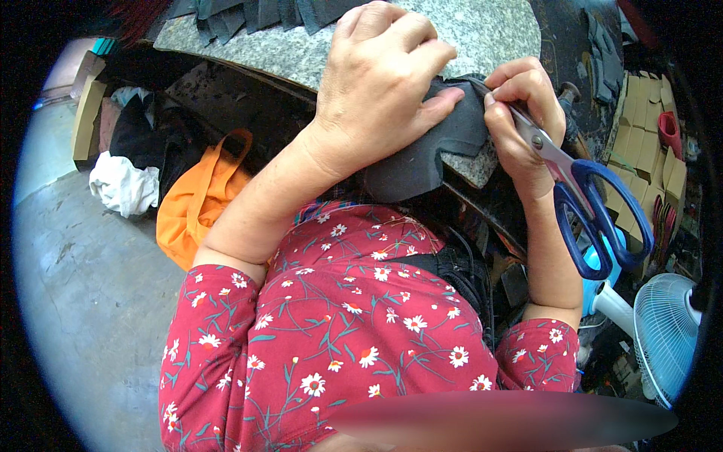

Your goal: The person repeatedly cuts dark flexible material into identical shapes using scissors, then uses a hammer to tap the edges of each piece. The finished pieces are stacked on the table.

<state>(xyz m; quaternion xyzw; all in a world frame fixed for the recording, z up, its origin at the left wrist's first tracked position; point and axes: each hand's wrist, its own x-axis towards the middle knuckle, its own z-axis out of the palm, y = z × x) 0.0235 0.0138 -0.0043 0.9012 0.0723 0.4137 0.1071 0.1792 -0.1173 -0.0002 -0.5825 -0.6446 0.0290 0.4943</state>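
A dark grey piece of cloth-like material (410,172) with a curved edge lies over the near edge of a speckled stone slab (497,30). My left hand (380,75) is bent over it from the left, fingers curled and thumb pressed on its upper part. At the piece's right edge, my right hand (531,113) pinches with thumb and forefinger. That same hand grips a pair of scissors (578,179) by the blades, so the blue handle loops point down to the right. The blade tips are hidden by the fingers and the material.
Several dark strips (260,13) lie on the slab's far left part. An orange bag (188,203) and a white cloth (124,184) are at the left, below the slab. Cardboard pieces (640,128) are stacked at the right, above a light-blue fan (666,331).
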